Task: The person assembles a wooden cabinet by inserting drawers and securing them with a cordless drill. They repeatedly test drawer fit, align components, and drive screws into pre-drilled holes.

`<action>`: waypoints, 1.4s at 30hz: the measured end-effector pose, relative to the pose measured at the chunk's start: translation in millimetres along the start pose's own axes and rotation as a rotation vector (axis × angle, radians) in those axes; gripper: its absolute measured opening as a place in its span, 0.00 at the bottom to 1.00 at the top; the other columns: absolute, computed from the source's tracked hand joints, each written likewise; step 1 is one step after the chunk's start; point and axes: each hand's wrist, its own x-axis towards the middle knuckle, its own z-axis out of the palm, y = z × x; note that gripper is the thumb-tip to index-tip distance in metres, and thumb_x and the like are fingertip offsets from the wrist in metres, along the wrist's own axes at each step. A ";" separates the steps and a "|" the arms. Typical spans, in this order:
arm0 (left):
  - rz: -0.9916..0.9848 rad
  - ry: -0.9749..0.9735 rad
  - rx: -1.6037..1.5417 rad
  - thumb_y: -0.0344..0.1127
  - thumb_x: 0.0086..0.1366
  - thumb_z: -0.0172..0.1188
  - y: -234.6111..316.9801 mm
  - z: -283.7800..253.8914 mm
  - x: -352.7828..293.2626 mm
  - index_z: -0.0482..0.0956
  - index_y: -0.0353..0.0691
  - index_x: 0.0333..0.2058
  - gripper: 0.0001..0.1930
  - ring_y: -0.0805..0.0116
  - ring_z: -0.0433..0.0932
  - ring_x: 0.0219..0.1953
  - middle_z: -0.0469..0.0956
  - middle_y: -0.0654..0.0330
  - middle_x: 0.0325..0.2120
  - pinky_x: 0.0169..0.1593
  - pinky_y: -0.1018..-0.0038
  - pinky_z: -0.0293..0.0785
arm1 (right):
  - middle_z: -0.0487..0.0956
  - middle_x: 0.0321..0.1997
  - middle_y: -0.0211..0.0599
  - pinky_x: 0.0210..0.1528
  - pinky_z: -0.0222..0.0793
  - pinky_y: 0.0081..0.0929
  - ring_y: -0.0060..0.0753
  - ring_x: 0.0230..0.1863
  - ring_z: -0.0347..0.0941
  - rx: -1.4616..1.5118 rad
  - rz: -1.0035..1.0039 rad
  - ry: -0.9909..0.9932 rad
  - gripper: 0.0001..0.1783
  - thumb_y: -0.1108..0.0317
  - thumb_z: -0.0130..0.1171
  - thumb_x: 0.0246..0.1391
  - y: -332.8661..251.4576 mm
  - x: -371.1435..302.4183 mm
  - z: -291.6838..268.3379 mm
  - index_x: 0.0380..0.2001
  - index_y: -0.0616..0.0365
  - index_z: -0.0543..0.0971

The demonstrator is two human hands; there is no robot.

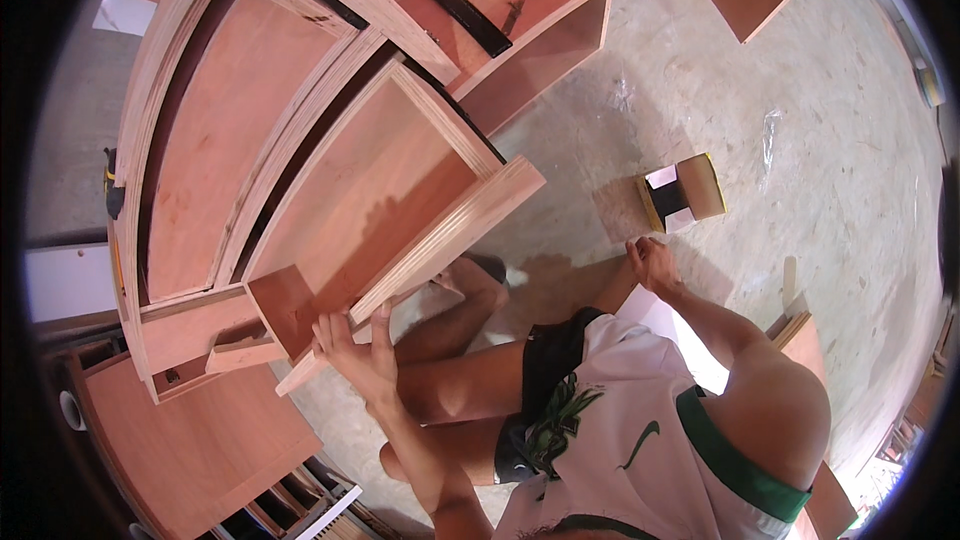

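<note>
One cabinet (390,18), with a drawer (400,180) projecting toward the legs (460,390). Open box (705,188) on the floor (830,140), presumably set within reach. Left hand (358,352) on the drawer's front edge, fingers spread, probably for steadying. Right hand (655,265) near the box, fingers curled; impossible to tell whether pinching anything.

A single wide fisheye view looks steeply down from the person's head onto an open, pale reddish plywood drawer (465,225), seen from above and near. Below and right of the drawer, the wearer's white, green-trimmed sleeveless jersey (620,460) sits closest to the lens. To the drawer's right, a stained grey concrete floor (830,180) lies farther off. Left of the drawer, the reddish plywood cabinet's (230,140) straight edges bow toward the dark, rounded rim.
</note>
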 end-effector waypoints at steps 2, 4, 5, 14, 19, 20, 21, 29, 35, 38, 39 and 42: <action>0.011 0.011 0.007 0.53 0.61 0.68 -0.5 0.8 -1.7 0.78 0.33 0.37 0.24 0.53 0.70 0.43 0.73 0.55 0.32 0.56 0.56 0.58 | 0.80 0.37 0.54 0.46 0.73 0.51 0.61 0.42 0.78 0.004 -0.006 0.005 0.23 0.51 0.53 0.66 -2.9 -1.7 -2.0 0.33 0.63 0.81; 0.021 0.014 0.016 0.53 0.61 0.68 0.2 0.9 0.3 0.78 0.33 0.38 0.24 0.53 0.70 0.43 0.73 0.55 0.33 0.56 0.56 0.57 | 0.80 0.37 0.54 0.46 0.73 0.52 0.61 0.42 0.78 -0.018 0.013 -0.012 0.23 0.51 0.53 0.66 -3.6 -0.6 -1.6 0.33 0.63 0.81; 0.002 0.008 0.024 0.53 0.61 0.68 2.1 0.1 0.0 0.78 0.34 0.38 0.24 0.53 0.70 0.44 0.73 0.55 0.33 0.56 0.56 0.57 | 0.80 0.37 0.54 0.47 0.73 0.52 0.62 0.42 0.78 -0.028 0.023 -0.020 0.23 0.50 0.53 0.66 -3.3 0.5 -1.7 0.33 0.62 0.80; 0.015 0.026 -0.013 0.51 0.62 0.68 -1.0 2.7 -4.8 0.79 0.36 0.39 0.22 0.55 0.71 0.44 0.74 0.56 0.34 0.58 0.56 0.56 | 0.81 0.40 0.54 0.48 0.73 0.52 0.61 0.44 0.79 -0.043 0.015 -0.033 0.24 0.48 0.51 0.66 1.0 0.5 -2.1 0.35 0.61 0.81; -0.013 0.043 -0.013 0.56 0.58 0.70 -0.5 3.9 0.5 0.78 0.37 0.36 0.25 0.57 0.70 0.41 0.72 0.59 0.31 0.55 0.58 0.56 | 0.82 0.40 0.52 0.49 0.74 0.50 0.59 0.45 0.79 -0.049 0.064 -0.056 0.25 0.47 0.51 0.66 -4.0 -1.4 -4.8 0.36 0.59 0.82; -0.007 0.058 -0.020 0.56 0.58 0.70 -0.2 4.9 3.2 0.78 0.38 0.36 0.25 0.57 0.70 0.41 0.72 0.59 0.31 0.55 0.58 0.56 | 0.82 0.40 0.51 0.49 0.74 0.50 0.58 0.45 0.80 -0.058 0.067 -0.056 0.24 0.47 0.51 0.66 -4.2 -1.5 -5.1 0.36 0.59 0.82; -0.001 0.073 -0.027 0.56 0.58 0.70 0.2 6.0 6.9 0.78 0.38 0.35 0.24 0.57 0.70 0.41 0.72 0.59 0.31 0.55 0.58 0.56 | 0.82 0.40 0.51 0.49 0.74 0.50 0.58 0.45 0.80 -0.056 0.062 -0.053 0.24 0.47 0.51 0.66 -3.9 -1.5 -4.7 0.36 0.59 0.82; 0.047 0.054 -0.013 0.53 0.63 0.67 -10.5 6.8 29.9 0.78 0.34 0.41 0.24 0.56 0.72 0.44 0.76 0.56 0.36 0.57 0.58 0.58 | 0.82 0.40 0.53 0.50 0.74 0.51 0.60 0.45 0.79 -0.043 0.050 -0.031 0.25 0.47 0.52 0.65 -9.2 -2.2 -6.7 0.35 0.60 0.82; 0.052 0.020 -0.034 0.52 0.63 0.67 -8.8 3.2 10.6 0.78 0.35 0.41 0.23 0.55 0.71 0.44 0.75 0.55 0.36 0.58 0.58 0.57 | 0.82 0.40 0.56 0.49 0.74 0.51 0.62 0.45 0.79 -0.011 0.046 -0.030 0.25 0.48 0.52 0.65 1.2 0.9 -2.1 0.34 0.62 0.82; 0.069 -0.011 -0.101 0.50 0.62 0.68 0.1 -2.8 -6.5 0.77 0.34 0.42 0.23 0.53 0.70 0.45 0.73 0.54 0.37 0.62 0.57 0.56 | 0.82 0.40 0.56 0.49 0.74 0.51 0.62 0.45 0.79 -0.009 0.037 -0.014 0.25 0.48 0.52 0.65 5.5 1.3 1.5 0.34 0.62 0.82; 0.043 -0.034 -0.073 0.50 0.62 0.68 0.6 -4.7 -6.7 0.77 0.34 0.43 0.24 0.52 0.70 0.46 0.73 0.53 0.37 0.62 0.57 0.55 | 0.82 0.39 0.56 0.49 0.74 0.51 0.62 0.44 0.79 -0.017 0.035 -0.012 0.25 0.48 0.52 0.65 5.7 1.7 2.3 0.34 0.62 0.82; 0.010 -0.069 -0.004 0.49 0.61 0.69 5.5 -9.9 -5.3 0.77 0.34 0.46 0.25 0.50 0.70 0.49 0.74 0.52 0.39 0.65 0.55 0.54 | 0.82 0.39 0.56 0.49 0.74 0.52 0.62 0.44 0.79 -0.023 0.031 -0.013 0.25 0.49 0.52 0.65 6.0 2.1 2.7 0.34 0.62 0.81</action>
